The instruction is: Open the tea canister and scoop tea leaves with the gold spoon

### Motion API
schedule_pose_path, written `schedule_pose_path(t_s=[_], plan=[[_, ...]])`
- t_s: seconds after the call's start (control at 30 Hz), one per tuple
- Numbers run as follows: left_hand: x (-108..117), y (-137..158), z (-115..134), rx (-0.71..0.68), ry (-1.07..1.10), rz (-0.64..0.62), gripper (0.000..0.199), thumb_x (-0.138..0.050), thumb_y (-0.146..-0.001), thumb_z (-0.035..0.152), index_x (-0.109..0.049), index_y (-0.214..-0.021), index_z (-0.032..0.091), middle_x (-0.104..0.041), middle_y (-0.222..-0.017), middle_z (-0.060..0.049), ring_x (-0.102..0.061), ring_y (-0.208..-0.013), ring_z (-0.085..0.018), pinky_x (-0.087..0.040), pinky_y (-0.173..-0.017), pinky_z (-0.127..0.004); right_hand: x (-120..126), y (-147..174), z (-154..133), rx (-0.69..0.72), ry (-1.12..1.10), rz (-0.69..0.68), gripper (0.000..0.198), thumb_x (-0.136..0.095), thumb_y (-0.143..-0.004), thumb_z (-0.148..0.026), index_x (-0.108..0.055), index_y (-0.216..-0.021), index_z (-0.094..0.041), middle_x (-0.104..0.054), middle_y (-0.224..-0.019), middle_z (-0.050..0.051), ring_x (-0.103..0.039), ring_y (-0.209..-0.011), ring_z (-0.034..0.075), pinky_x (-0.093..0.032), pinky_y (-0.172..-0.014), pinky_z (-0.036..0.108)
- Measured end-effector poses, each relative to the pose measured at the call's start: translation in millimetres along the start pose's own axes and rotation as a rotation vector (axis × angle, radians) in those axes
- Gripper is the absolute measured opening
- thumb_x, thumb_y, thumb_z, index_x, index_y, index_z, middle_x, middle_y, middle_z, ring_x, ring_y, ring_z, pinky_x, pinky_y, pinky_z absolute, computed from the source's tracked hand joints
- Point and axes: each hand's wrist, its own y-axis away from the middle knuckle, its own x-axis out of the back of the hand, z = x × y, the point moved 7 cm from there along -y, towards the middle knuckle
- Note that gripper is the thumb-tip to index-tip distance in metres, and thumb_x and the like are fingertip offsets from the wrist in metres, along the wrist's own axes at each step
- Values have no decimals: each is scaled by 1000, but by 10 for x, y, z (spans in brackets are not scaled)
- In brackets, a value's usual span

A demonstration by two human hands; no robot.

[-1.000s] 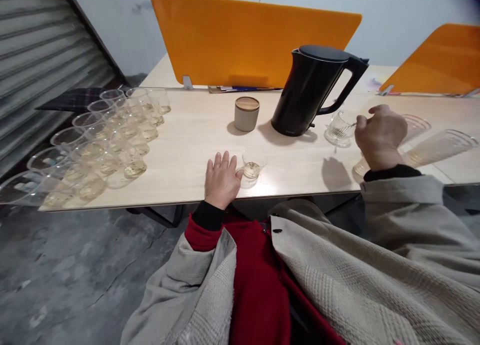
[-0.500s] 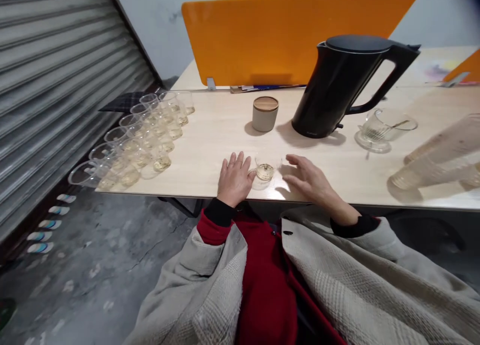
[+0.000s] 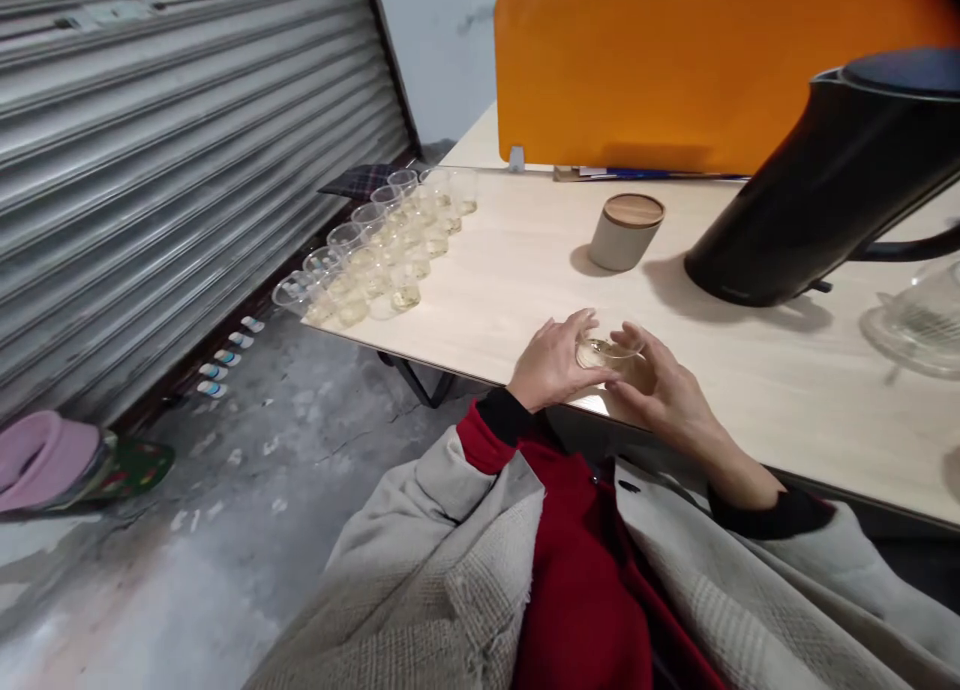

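A small clear cup with a little pale liquid sits between my hands near the table's front edge. My left hand curves round its left side, thumb toward me and fingers at the far side. From the right, my right hand closes on the cup in the same way, so the fingers partly cover it. Whether the cup rests on the table or is slightly raised, I cannot tell. Beyond it stands a grey canister with a wooden lid.
Rows of clear cups holding pale liquid stand at the table's left end. A black kettle and a glass vessel are on the right. An orange divider crosses the back. A pink bucket is on the floor.
My view has swung left, shifting things rightward in the picture. Both hands, spread beside the cup before, have come together round it.
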Motion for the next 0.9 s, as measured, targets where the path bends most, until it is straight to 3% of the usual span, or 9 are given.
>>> schedule_pose_path(t_s=[0.1, 0.27, 0.37, 0.47, 0.57, 0.67, 0.77, 0.9], plan=[[18, 21, -19, 15, 95, 77, 74, -89, -80, 53, -59, -138, 21, -71, -139, -17, -71, -126, -33, -54, -110, -52, -18, 22, -13, 15, 33, -31, 80, -67, -93, -49, -38, -164, -29, -60, -154, 15, -59, -141, 36, -49, -116, 61], [294, 227, -142, 104, 259, 262, 71, -91, -78, 50, -60, -133, 20, -73, -129, -15, -72, -122, -30, -58, -105, -47, 6, 56, -4, 25, 72, 11, 83, -67, -92, -50, -36, -166, -30, -60, -153, 14, -59, -140, 37, -50, -114, 62], [721, 527, -287, 185, 179, 468, 67, -92, -77, 48, -62, -130, 21, -68, -133, -14, -69, -122, -29, -59, -99, -43, 9, 67, -7, 31, 67, 13, 80, -66, -93, -52, -38, -165, -32, -63, -151, 12, -60, -139, 36, -50, -114, 62], [1296, 965, -486, 274, 25, 702, 63, -86, -81, 45, -60, -134, 23, -66, -132, -11, -68, -120, -26, -58, -98, -39, 17, 69, -29, 26, 62, 14, 76, -65, -94, -53, -42, -162, -31, -64, -149, 13, -62, -136, 36, -52, -114, 60], [1859, 1428, -733, 423, -203, 935, 63, -87, -76, 42, -63, -131, 23, -67, -124, -9, -68, -113, -25, -58, -94, -37, 14, 65, -53, 11, 91, -1, 71, -64, -95, -53, -46, -160, -29, -65, -148, 14, -63, -135, 35, -53, -114, 56], [2202, 1699, -988, 504, -294, 1084, 64, -88, -71, 39, -65, -128, 22, -67, -122, -8, -67, -110, -25, -58, -90, -36, 8, 61, -65, 16, 128, -5, 68, -62, -95, -54, -51, -156, -26, -65, -148, 14, -62, -134, 36, -53, -113, 55], [2291, 1752, -1247, 542, -246, 1148, 66, -89, -68, 35, -64, -127, 19, -69, -117, -8, -68, -103, -23, -56, -92, -37, 2, 61, -53, 21, 146, -3, 66, -61, -94, -55, -54, -153, -25, -65, -148, 14, -62, -134, 36, -53, -113, 55], [2240, 1677, -1440, 551, -231, 1161, 66, -89, -65, 32, -64, -125, 17, -70, -114, -7, -66, -99, -21, -55, -97, -39, -8, 63, -37, 20, 157, -19, 66, -60, -95, -55, -56, -151, -21, -65, -148, 16, -61, -135, 37, -52, -114, 55]])
